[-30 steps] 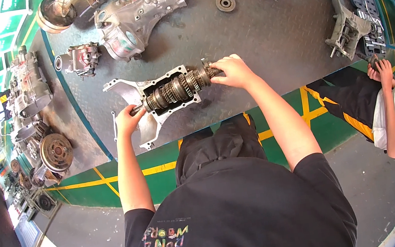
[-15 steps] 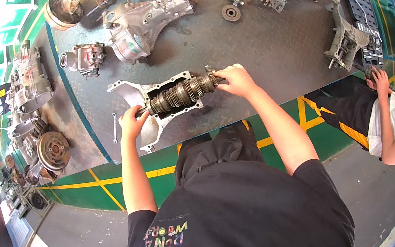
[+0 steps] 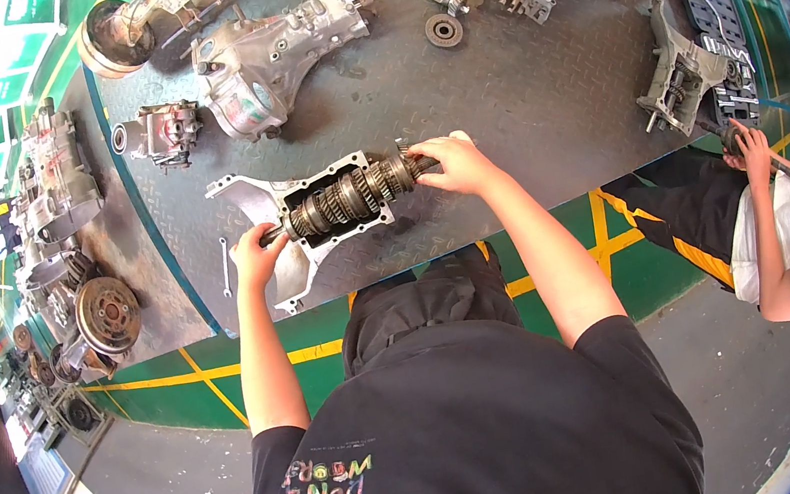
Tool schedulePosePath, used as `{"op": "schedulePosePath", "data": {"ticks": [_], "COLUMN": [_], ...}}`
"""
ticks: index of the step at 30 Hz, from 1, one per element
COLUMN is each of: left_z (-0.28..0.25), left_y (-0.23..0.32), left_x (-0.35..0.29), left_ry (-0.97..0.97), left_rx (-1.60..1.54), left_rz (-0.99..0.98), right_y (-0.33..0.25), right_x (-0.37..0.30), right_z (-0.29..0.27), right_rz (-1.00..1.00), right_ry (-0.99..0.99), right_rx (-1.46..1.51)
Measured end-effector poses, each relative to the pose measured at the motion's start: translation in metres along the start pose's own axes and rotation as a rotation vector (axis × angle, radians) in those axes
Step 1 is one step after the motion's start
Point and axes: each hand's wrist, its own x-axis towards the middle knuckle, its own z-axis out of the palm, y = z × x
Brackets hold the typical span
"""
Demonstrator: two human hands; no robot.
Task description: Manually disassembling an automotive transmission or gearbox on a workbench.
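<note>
In front of me an opened gearbox housing half point(image 3: 247, 201) lies on the dark table, its bell-shaped end to the left. A gear shaft point(image 3: 348, 199) with several toothed gears lies lengthwise in its cavity, the right end reaching past the housing. My left hand point(image 3: 259, 254) is closed on the thin left end of the shaft. My right hand point(image 3: 452, 164) grips the right end, beside the last gear. Whether the shaft rests fully in the housing or is slightly raised I cannot tell.
A wrench point(image 3: 225, 267) lies left of the housing. Beyond are a large gearbox casing point(image 3: 287, 55), a smaller reddish unit point(image 3: 165, 133) and a loose gear ring point(image 3: 443, 31). Gearboxes point(image 3: 58, 183) line the left. At right, a co-worker's hand point(image 3: 754, 154) holds a shaft-like part near a toolbox point(image 3: 721, 14).
The view has shifted slightly, so the table things sit a little further left. Both hands keep their hold on the gear shaft. No clear movement of it relative to the housing shows.
</note>
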Motion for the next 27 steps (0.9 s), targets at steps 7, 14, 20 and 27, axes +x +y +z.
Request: {"op": "schedulePosePath", "data": {"ticks": [7, 14, 20, 27], "left_z": [0.001, 0.000, 0.002, 0.001], "left_y": [-0.002, 0.001, -0.001, 0.000], "left_x": [-0.001, -0.001, -0.001, -0.002], "left_ry": [0.030, 0.031, 0.023, 0.025], "left_rx": [-0.024, -0.006, -0.018, 0.013], "left_rz": [0.013, 0.020, 0.009, 0.004], "right_y": [-0.003, -0.007, -0.002, -0.023], "right_x": [-0.001, 0.000, 0.000, 0.001], "right_z": [0.000, -0.004, 0.001, -0.006], "right_rz": [0.012, 0.024, 0.016, -0.003], "right_ry": [0.000, -0.045, -0.046, -0.074], "right_rx": [-0.008, -0.043, -0.087, -0.111]}}
